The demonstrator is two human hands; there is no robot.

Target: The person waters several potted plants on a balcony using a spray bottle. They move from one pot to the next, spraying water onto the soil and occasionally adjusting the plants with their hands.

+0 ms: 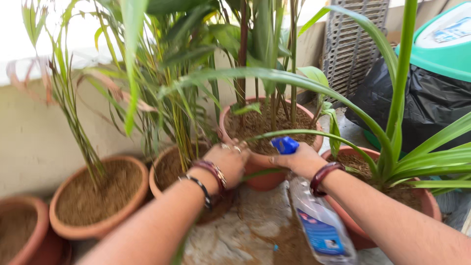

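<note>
**Terracotta pot and spray bottle: handling notes**

Terracotta pot [267, 177], centre of the scene, sits on the stained floor [245, 230] between neighbouring pots. Filled with soil and tall stems, it is judged heavy, rigid and brittle; take hold at the near rim. Left hand [228, 162] rests on that rim, fingers curled over it. Right hand [299, 159] grips a clear plastic bottle [319, 221] at the neck below its blue cap [284, 145]: light, thin-walled, possibly slippery. Fingertips are hidden; the bottle's base is cut off.
</note>
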